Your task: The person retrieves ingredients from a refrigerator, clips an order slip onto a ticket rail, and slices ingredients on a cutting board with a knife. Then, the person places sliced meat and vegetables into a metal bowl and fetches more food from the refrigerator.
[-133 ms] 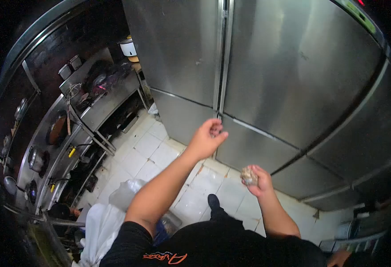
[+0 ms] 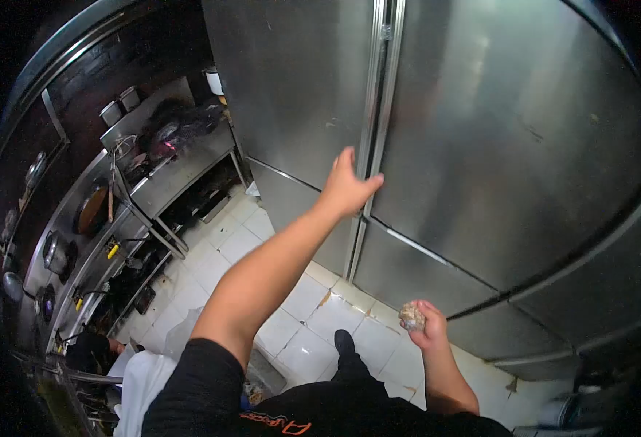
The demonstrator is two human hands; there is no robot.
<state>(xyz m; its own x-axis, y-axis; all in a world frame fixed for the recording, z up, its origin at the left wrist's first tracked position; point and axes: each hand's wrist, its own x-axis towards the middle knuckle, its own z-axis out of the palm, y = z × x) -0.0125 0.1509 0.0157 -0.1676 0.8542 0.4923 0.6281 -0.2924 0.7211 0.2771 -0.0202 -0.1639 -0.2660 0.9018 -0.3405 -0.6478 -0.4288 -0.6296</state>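
My left hand [image 2: 351, 183] is stretched out in front of the steel cabinet doors [image 2: 298, 87], at the vertical seam between them. Thumb and a finger stand apart, and nothing shows in it; whether it touches the metal is unclear. Lower right, my right hand [image 2: 430, 324] has its fingers wrapped round a small, pale brown, lumpy bundle [image 2: 411, 317], which looks wrapped in clear plastic. That hand is in front of the lower doors, above the tiled floor.
At the left runs a metal counter [image 2: 182, 171] with a pot [image 2: 56, 255], a brown round pan [image 2: 91, 211] and yellow-handled valves [image 2: 113, 251]. White cloth or plastic [image 2: 145, 386] lies at the lower left. Below is the white tiled floor [image 2: 298, 346].
My left hand has reached up and forward to the door seam, its fingers opening out. My right hand, still round the bundle, sits slightly lower in view.
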